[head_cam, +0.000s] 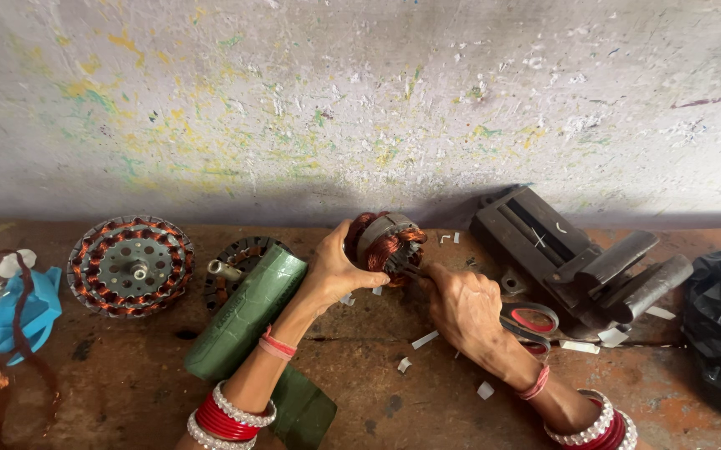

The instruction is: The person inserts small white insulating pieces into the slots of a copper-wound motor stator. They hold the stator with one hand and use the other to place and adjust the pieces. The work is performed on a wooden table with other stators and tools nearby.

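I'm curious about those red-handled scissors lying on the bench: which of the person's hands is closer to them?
The right hand. It lies directly beside the scissors, partly overlapping them in view, while the left hand is further off, holding the copper-wound stator.

Things around the motor core (pixel 385 243) on the workbench (pixel 127 392)

The left hand (pixel 335 271) holds the motor core from its left, and the right hand (pixel 460 308) touches it from the right. Left of the core lies a roll of sheet (pixel 248 312), then a wound round plate (pixel 131 265) (farther left still). Right of the core sit scissors (pixel 531 321), partly under the right hand, and a vise (pixel 573 258) beyond them. Paper bits (pixel 424 339) lie in front of the core. A wall (pixel 360 100) stands behind it.
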